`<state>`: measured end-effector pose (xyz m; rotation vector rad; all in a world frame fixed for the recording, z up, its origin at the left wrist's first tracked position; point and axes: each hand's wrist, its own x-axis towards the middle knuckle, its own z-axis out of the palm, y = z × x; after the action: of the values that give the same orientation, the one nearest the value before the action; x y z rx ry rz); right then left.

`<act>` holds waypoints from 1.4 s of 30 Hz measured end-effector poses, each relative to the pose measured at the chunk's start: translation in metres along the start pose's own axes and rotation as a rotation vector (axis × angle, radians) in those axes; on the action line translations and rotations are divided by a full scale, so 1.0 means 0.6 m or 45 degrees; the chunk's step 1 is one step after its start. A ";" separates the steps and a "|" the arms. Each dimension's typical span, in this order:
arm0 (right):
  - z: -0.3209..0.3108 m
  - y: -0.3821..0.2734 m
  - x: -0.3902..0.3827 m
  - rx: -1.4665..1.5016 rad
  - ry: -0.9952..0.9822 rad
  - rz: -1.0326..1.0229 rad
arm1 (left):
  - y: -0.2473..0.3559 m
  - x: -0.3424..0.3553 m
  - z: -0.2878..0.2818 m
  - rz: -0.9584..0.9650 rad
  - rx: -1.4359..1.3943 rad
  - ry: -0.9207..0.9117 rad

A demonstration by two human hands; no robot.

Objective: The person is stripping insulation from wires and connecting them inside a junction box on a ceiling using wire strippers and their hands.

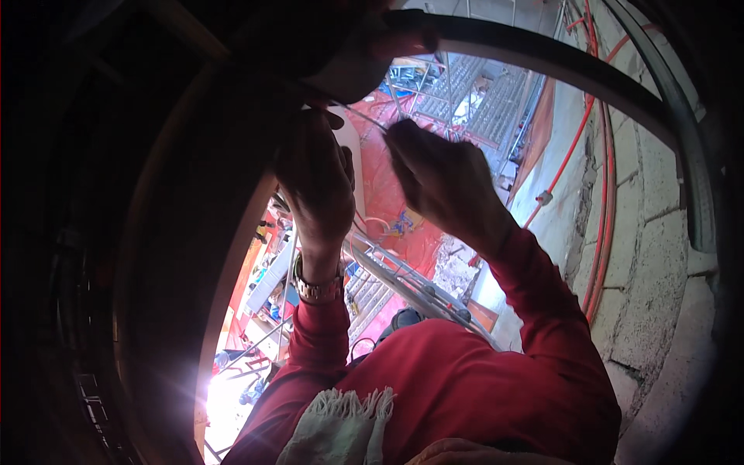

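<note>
A thin grey wire (363,115) slants out of the shadow overhead, down to the fingertips of my right hand (446,182), which is closed on it. Its fingers are slightly smeared and dark. Just left of it my left hand (318,182) is raised with curled fingers, close below the wire's upper part. Shadow hides what those fingertips pinch, if anything. Above both hands a pale rounded piece (345,77) shows partly in the dark. A metal watch (316,288) circles my left wrist.
A dark curved band (542,58) arcs overhead. On the right, red conduits (607,201) run along a rough block wall (647,186). Far below lie metal scaffold decks (465,89) and red sheeting (380,178). Metal rails (403,283) cross beneath my arms; a dark beam fills the left.
</note>
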<state>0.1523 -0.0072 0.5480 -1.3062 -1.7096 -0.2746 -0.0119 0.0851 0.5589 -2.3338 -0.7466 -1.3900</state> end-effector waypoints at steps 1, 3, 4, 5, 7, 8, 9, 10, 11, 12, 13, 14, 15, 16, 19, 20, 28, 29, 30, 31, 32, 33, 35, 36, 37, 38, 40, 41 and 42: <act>0.019 -0.002 0.030 0.043 0.045 -0.071 | 0.007 0.004 -0.008 0.073 0.056 -0.001; 0.024 -0.009 0.051 0.099 0.141 -0.188 | 0.009 0.010 -0.015 0.166 0.093 -0.007; 0.032 -0.006 0.048 0.098 0.111 -0.170 | 0.007 0.005 -0.020 0.146 0.077 -0.026; 0.031 -0.005 0.040 0.091 0.111 -0.186 | -0.001 0.005 -0.011 0.070 0.001 -0.020; 0.016 -0.004 0.004 -0.005 0.055 -0.054 | -0.005 -0.001 -0.006 -0.053 -0.127 -0.047; 0.008 0.001 -0.007 -0.007 0.047 -0.055 | -0.003 0.000 -0.001 -0.075 -0.159 -0.053; 0.000 0.004 -0.016 -0.030 0.028 -0.042 | 0.000 -0.004 0.001 -0.100 -0.193 -0.073; -0.007 0.004 -0.017 -0.047 0.017 -0.032 | 0.007 0.005 -0.002 -0.027 -0.143 -0.037; -0.003 -0.003 0.004 -0.032 0.047 -0.057 | 0.015 0.011 -0.006 0.045 -0.095 -0.011; 0.007 -0.010 0.028 -0.027 0.044 -0.052 | 0.019 0.014 -0.008 0.117 -0.049 0.014; 0.019 -0.016 0.055 -0.023 0.130 -0.162 | 0.010 0.014 -0.007 0.162 -0.054 0.077; 0.023 -0.020 0.067 -0.018 0.215 -0.273 | 0.002 0.014 -0.005 0.211 -0.060 0.137; 0.021 -0.017 0.056 0.001 0.144 -0.204 | 0.003 0.011 -0.007 0.173 -0.079 0.102; 0.015 -0.013 0.036 -0.001 0.131 -0.219 | 0.000 0.008 -0.010 0.128 -0.094 0.075; -0.019 -0.009 -0.028 -0.024 0.009 -0.006 | 0.011 0.007 0.004 -0.067 -0.331 0.055; -0.020 -0.009 -0.022 -0.026 0.006 -0.011 | 0.008 0.004 0.008 0.055 -0.220 0.116; 0.003 -0.017 0.023 0.006 0.049 -0.096 | 0.016 -0.002 0.012 -0.277 -0.409 0.079; 0.006 -0.015 0.019 0.056 0.068 -0.086 | 0.020 0.000 0.014 -0.307 -0.452 0.117; 0.011 -0.011 0.018 0.055 0.069 -0.090 | 0.026 0.003 0.006 -0.514 -0.740 0.092; 0.017 -0.008 0.022 0.154 0.096 -0.086 | 0.032 0.009 -0.005 -0.715 -1.023 0.063; 0.021 -0.006 0.024 0.254 0.121 -0.082 | 0.038 0.016 -0.015 -0.915 -1.306 0.032; 0.023 -0.004 0.025 0.258 0.128 -0.088 | 0.046 0.021 -0.020 -0.908 -1.300 0.035; 0.027 0.001 0.025 0.367 0.091 -0.071 | 0.060 0.030 -0.024 -1.002 -1.582 0.138; 0.030 0.003 0.024 0.368 0.096 -0.073 | 0.055 0.035 -0.031 -0.997 -1.580 0.137; 0.033 0.003 0.022 0.349 0.087 -0.058 | 0.044 0.038 -0.040 -1.052 -1.573 0.033; 0.034 0.003 0.021 0.330 0.079 -0.042 | 0.037 0.041 -0.044 -1.105 -1.565 -0.073; 0.032 -0.007 0.020 0.272 0.103 -0.040 | 0.014 0.034 -0.004 -0.612 -0.932 0.103; 0.033 -0.010 0.019 0.220 0.119 -0.037 | 0.010 0.032 0.002 -0.355 -0.621 0.156; 0.031 -0.012 0.021 0.221 0.120 -0.035 | 0.006 0.029 0.009 -0.127 -0.289 0.258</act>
<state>0.1365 0.0096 0.5501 -1.1266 -1.6343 -0.1954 0.0006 0.0897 0.5720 -2.2977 -0.6844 -1.8086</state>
